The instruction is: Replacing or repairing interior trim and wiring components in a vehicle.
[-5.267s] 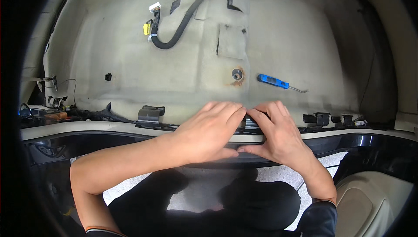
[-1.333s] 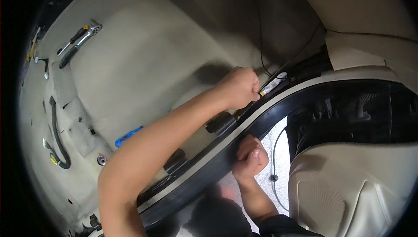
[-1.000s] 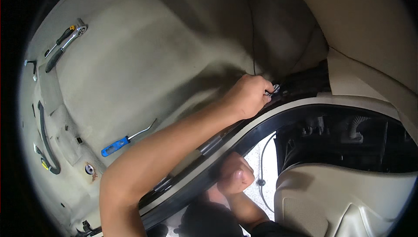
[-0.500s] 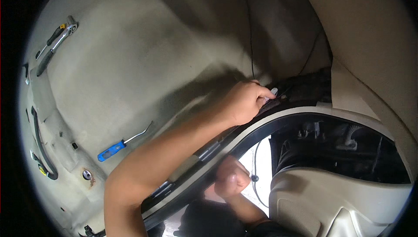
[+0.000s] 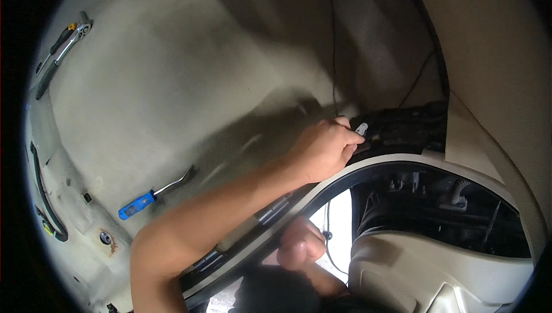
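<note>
My left hand [image 5: 328, 147] reaches across the door sill and is closed in a pinch on a small white plastic piece [image 5: 361, 129]. That piece sits against a dark, rough strip [image 5: 405, 126] at the edge of the grey floor covering. A thin black cord [image 5: 333, 42] runs down the covering to beside my fingers. My right hand [image 5: 301, 244] is a closed fist, lower down by the light gap at the door; what it holds, if anything, is hidden. A blue-handled hook tool [image 5: 138, 205] lies left of my left forearm.
A ratchet [image 5: 66, 51] and a black-and-yellow screwdriver [image 5: 62, 39] lie at the far left. Below them is a black curved strip [image 5: 46, 201]. The pale sill trim [image 5: 328, 183] curves between my hands. A beige door panel [image 5: 437, 267] stands at the lower right.
The view has shifted a little, so the tools sit further left. My left hand keeps its pinch on the white plastic piece; my right fist is turned slightly and remains closed.
</note>
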{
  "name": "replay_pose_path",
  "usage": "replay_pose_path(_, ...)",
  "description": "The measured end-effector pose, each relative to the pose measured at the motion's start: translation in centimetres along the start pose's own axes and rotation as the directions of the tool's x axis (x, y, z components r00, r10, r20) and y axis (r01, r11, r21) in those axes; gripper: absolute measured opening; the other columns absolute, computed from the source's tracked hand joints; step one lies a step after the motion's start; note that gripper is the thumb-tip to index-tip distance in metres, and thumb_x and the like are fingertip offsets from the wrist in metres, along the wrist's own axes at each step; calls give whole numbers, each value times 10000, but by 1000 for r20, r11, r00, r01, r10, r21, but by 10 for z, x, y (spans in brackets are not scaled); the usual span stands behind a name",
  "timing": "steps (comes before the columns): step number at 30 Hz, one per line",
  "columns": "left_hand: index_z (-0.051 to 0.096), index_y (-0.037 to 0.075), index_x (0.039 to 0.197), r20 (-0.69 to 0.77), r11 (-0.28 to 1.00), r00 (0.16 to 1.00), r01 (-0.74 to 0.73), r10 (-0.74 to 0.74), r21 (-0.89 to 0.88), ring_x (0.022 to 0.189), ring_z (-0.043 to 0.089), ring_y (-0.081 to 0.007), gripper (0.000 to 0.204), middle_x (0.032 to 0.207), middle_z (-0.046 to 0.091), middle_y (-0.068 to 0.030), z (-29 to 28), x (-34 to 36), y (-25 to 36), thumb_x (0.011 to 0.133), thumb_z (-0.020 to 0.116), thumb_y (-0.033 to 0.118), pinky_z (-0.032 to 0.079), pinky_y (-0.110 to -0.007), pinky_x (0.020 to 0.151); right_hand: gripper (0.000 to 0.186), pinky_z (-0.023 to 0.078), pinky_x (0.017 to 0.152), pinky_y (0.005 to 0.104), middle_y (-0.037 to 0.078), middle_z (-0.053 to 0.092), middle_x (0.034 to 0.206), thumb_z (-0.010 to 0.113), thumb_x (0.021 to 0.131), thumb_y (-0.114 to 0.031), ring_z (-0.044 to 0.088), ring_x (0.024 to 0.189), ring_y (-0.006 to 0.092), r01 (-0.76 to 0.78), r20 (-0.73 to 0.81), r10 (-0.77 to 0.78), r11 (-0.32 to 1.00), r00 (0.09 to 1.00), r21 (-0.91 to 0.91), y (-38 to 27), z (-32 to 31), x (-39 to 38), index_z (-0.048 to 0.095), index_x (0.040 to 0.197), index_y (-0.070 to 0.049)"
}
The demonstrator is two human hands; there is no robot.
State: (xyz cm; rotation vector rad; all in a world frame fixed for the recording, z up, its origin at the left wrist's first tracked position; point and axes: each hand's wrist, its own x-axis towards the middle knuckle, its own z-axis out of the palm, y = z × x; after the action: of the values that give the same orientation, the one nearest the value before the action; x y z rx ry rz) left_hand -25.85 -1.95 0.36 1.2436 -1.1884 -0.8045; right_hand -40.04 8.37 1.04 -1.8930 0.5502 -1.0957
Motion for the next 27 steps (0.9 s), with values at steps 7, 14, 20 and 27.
replay_pose_path(7, 717, 24, 1145, 30, 1000, 999, -11, 11, 3, 962, 678, -314, 241, 1061, 679, -160, -4, -2, -4, 921, 646, 80, 529, -398, 863, 397, 383, 434, 308, 92, 540, 557, 540, 960, -136, 510, 462, 201, -44, 43, 48, 995, 998, -86, -6, 2, 4, 544, 584, -11)
replay_pose_path(14, 646, 11, 1200, -245, 974, 943, 220, -226, -51, 899, 712, -341, 349, 964, 725, -169, -3, -3, -1, 898, 703, 176, 541, -409, 843, 396, 387, 432, 302, 91, 541, 553, 553, 956, -146, 515, 457, 201, -58, -19, 57, 996, 998, -63, -5, 5, 0, 553, 582, -12)
replay_pose_path(20, 607, 0, 1261, -253, 953, 923, 302, -290, 8, 971, 706, -323, 407, 1059, 719, -195, -6, -5, -11, 906, 698, 177, 537, -391, 889, 382, 396, 432, 304, 82, 539, 554, 551, 950, -133, 520, 455, 199, -57, -24, 56, 996, 998, -65, -5, 7, 1, 559, 588, -15)
replay_pose_path(27, 484, -57, 1339, -380, 848, 758, 483, -530, -218, 1023, 700, -326, 516, 1051, 706, -240, -15, 37, -13, 902, 671, 144, 550, -408, 908, 366, 398, 438, 318, 86, 541, 573, 556, 946, -81, 518, 466, 206, 14, 72, -5, 990, 997, -138, -4, -2, 3, 524, 585, -27)
